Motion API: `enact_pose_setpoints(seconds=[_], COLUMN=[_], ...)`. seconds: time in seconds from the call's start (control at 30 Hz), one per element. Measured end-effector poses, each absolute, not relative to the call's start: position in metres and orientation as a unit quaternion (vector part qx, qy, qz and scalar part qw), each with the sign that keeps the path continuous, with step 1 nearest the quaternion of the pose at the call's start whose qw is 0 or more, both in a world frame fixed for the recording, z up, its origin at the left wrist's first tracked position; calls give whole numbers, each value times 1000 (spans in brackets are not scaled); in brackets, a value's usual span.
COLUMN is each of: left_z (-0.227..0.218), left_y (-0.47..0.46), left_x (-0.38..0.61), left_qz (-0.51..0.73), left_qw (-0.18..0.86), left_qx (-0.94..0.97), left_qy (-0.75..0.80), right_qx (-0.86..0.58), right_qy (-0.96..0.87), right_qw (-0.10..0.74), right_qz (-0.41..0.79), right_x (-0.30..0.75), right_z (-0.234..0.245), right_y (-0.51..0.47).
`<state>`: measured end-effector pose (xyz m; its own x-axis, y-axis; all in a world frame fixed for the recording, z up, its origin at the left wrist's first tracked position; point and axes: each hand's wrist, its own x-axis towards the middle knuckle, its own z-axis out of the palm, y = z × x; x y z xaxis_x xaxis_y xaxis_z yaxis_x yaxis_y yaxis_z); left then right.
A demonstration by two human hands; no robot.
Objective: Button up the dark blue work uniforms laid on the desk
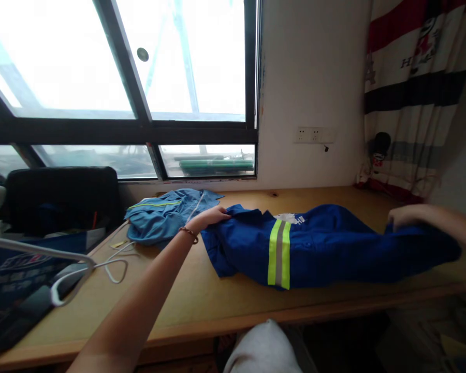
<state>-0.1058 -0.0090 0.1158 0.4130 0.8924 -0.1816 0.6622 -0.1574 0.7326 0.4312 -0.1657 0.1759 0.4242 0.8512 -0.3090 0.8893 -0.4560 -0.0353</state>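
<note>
A dark blue work jacket (318, 254) with a yellow and grey reflective band lies stretched sideways over the wooden table. My left hand (214, 215), a beaded bracelet at its wrist, pinches the cloth at the jacket's left end. At the other end, my right hand (406, 216) is closed on the blue cloth, its fingertips partly hidden by a fold. White printing shows partly on the fabric near the band. Just left of my left hand rests a lighter blue shirt (159, 215) with a thin yellow-green stripe, loosely bunched.
The wooden table (186, 305) runs along beneath a window. White cable (118, 261) and a white tubular frame (34, 243) are at the left, near a black chair back (62, 197). Wall sockets (308, 135) and a patterned curtain (415, 98) are at the right.
</note>
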Motion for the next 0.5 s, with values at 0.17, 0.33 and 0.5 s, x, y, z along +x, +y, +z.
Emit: enact_pose_setpoints(seconds=[0.17, 0.33, 0.5], left_z=[88, 62, 25], left_y=[-34, -87, -104], left_x=[-106, -124, -125], left_qz=[215, 222, 157], left_qw=[174, 47, 399], left_qx=[792, 717, 645], left_qy=[544, 659, 632], right_qx=[749, 527, 516], right_qy=[659, 846, 852], right_qw=[65, -50, -52], right_qz=[-36, -69, -71], right_x=[356, 252, 217], right_z=[131, 82, 50], right_y=[-177, -216, -226])
